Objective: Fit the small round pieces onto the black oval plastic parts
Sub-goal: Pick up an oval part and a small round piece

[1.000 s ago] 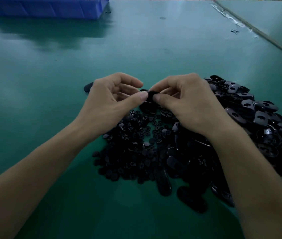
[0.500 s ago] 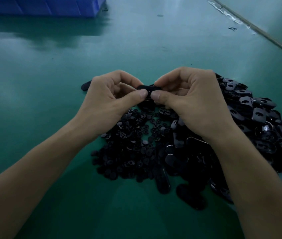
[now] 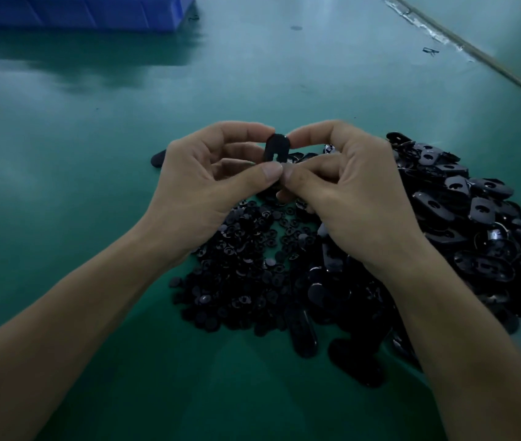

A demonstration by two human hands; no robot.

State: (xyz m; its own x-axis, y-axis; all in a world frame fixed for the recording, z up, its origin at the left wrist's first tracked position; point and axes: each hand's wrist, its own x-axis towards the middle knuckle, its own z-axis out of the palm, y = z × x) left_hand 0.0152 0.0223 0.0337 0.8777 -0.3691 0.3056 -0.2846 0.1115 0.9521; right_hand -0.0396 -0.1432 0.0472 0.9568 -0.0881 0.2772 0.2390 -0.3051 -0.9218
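Pinching 1 oval part [image 3: 276,148] upright: left hand [image 3: 208,189], right hand [image 3: 348,198] (thumbs touching).

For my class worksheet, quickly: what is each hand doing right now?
Left hand: closed, pinching the black oval part between forefinger and thumb.
Right hand: closed, pinching the same black oval part from its other side.
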